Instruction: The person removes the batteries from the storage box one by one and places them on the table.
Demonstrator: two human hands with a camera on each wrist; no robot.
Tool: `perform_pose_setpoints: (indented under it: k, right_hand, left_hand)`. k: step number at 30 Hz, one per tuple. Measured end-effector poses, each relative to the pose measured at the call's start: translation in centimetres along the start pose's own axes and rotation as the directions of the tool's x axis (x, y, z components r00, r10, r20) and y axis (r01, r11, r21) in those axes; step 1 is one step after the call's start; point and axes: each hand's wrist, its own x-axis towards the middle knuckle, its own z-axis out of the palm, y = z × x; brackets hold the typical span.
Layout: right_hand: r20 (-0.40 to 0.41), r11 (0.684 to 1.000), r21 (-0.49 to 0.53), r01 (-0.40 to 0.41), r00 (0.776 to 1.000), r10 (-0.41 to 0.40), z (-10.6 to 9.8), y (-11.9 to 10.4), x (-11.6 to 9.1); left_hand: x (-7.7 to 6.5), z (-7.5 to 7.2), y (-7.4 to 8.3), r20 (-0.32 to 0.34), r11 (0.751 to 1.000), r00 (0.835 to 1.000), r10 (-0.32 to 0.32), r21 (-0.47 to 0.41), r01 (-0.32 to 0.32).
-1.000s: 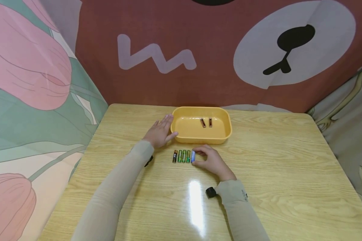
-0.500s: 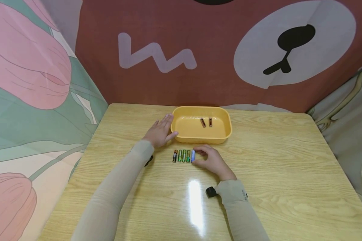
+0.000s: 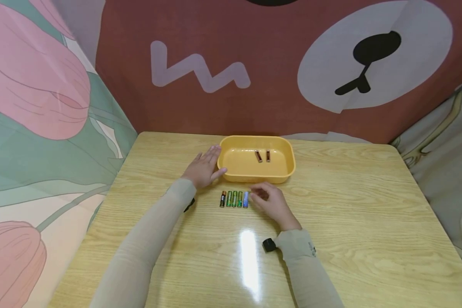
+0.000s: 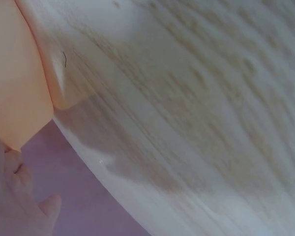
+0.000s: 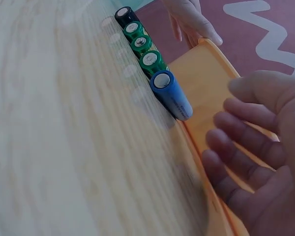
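Note:
A row of several batteries lies side by side on the table in front of the yellow tray [image 3: 256,179]. At the row's right end is a blue battery [image 3: 246,199]; green batteries [image 3: 234,199] fill the middle, and a black battery [image 3: 223,199] with a copper end lies at the left. My right hand [image 3: 272,202] is just right of the blue battery, fingers loosely bent and apart from it; the right wrist view shows nothing in the fingers. With fingers extended, my left hand [image 3: 204,169] rests against the tray's left side.
Two brown batteries [image 3: 268,156] lie inside the tray, toward its right half. The wooden table [image 3: 350,205] meets a brown printed cloth [image 3: 273,111] behind the tray. A bright light reflection shows on the tabletop between the forearms.
My right hand has let go of the blue battery and drawn slightly to the right. The blue battery stays at the end of the row. My left hand has not moved.

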Motion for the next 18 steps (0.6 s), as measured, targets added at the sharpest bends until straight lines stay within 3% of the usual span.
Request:
perform_pose_setpoints:
  k: [18]
  right_hand:
    - [-0.089,0.997,0.024,0.075,0.993,-0.073,-2.1,-2.1,0.6]
  left_hand:
    - [-0.1,-1.0,0.7,0.052,0.989,0.998,-0.023,0.145,0.016]
